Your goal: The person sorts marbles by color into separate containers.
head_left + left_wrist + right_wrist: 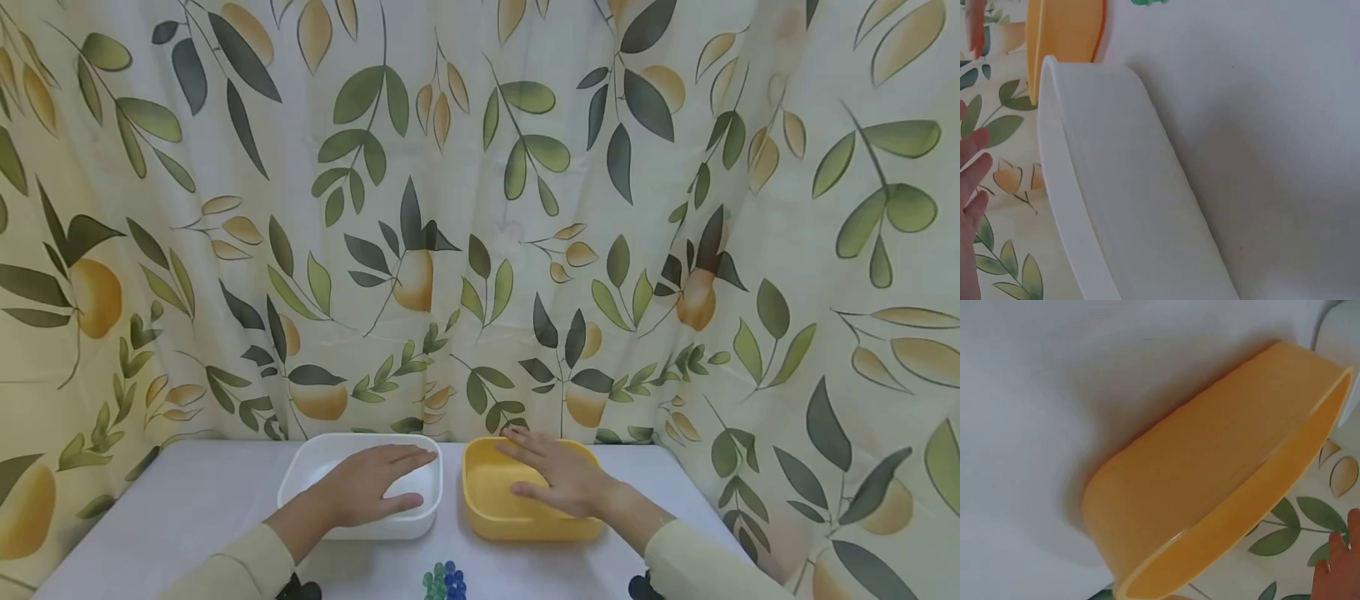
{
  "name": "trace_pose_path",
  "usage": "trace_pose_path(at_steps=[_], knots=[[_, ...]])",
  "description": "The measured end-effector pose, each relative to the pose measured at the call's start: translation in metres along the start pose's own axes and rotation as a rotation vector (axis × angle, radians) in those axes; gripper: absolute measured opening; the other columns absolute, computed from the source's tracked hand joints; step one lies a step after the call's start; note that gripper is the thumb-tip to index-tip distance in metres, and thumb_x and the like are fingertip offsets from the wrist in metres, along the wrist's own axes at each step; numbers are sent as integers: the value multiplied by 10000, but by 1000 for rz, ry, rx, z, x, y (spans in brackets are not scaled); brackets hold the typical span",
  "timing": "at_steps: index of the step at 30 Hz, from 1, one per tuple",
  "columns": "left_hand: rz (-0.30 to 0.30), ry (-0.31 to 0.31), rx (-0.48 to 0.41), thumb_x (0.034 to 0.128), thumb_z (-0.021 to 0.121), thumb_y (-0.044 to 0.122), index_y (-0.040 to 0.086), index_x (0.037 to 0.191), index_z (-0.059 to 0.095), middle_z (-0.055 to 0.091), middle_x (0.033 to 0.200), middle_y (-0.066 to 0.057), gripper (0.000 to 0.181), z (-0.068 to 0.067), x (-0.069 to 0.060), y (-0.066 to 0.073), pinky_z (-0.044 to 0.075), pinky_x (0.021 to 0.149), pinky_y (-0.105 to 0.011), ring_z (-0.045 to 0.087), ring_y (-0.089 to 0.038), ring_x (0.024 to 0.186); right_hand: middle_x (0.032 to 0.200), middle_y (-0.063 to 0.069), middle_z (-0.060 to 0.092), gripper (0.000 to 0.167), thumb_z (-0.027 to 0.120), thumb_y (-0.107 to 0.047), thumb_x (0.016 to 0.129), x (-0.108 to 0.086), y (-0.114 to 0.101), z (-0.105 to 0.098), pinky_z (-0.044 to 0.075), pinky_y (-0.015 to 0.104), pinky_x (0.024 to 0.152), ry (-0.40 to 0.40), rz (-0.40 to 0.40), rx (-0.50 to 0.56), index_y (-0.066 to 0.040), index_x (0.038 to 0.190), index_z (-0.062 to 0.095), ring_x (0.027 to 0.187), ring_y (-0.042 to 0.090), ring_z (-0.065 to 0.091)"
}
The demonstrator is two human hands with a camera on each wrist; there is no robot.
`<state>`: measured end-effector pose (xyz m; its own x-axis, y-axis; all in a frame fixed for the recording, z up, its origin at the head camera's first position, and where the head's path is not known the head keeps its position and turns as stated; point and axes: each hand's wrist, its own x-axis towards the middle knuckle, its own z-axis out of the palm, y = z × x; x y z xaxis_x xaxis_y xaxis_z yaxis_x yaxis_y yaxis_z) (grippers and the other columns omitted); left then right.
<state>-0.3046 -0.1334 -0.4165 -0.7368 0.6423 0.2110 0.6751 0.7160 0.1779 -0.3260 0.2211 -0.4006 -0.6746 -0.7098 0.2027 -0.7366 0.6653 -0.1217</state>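
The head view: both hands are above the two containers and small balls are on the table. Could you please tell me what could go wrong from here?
The green balls and blue balls lie loose and close together, so a bump might send them rolling over the table or mix the colours.

The left hand is over the white container and the right hand over the yellow container; either, lowered carelessly, could knock a rim.

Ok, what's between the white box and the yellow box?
Only a narrow, bare strip of table lies between the white box and the yellow box; the head view shows it.
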Motion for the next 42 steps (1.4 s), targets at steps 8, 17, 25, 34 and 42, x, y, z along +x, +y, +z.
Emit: trace_pose_path(at_steps=[8,17,25,34,42], knots=[[-7,32,8,965,346,676,329,1497,414,525,1450,65,639,-3,-6,-1,451,1062,-473,535,-201,1299,1584,70,330,621,526,-468,975,-10,8,-4,291,615,1135,36,51,25,-227,1527,373,1439,359,333],[-44,75,1,972,392,645,314,1464,471,580,1397,54,598,-9,-18,4,487,1025,-459,575,-186,1258,1596,6,317,632,532,-504,969,-25,14,-10,373,642,1061,41,156,35,-316,1538,331,1415,330,385],[-86,108,-38,973,452,603,302,1435,514,639,1299,87,555,-9,-27,4,511,992,-445,621,-141,1169,1582,24,347,671,495,-582,962,-34,16,-19,361,634,1078,63,244,78,-287,1542,330,1406,341,397],[-123,132,-96,954,546,545,254,1408,550,679,1191,118,539,-11,-34,3,549,920,-427,653,-89,1043,1532,42,431,678,480,-601,960,-37,20,-28,342,626,1096,97,331,146,-225,1517,391,1386,356,421],[-126,139,-125,927,569,573,253,1374,584,701,1142,113,550,-9,-40,2,577,832,-332,658,-48,983,1482,120,485,637,536,-526,967,-49,25,-30,351,654,1068,146,369,198,-167,1485,446,1348,406,449]])
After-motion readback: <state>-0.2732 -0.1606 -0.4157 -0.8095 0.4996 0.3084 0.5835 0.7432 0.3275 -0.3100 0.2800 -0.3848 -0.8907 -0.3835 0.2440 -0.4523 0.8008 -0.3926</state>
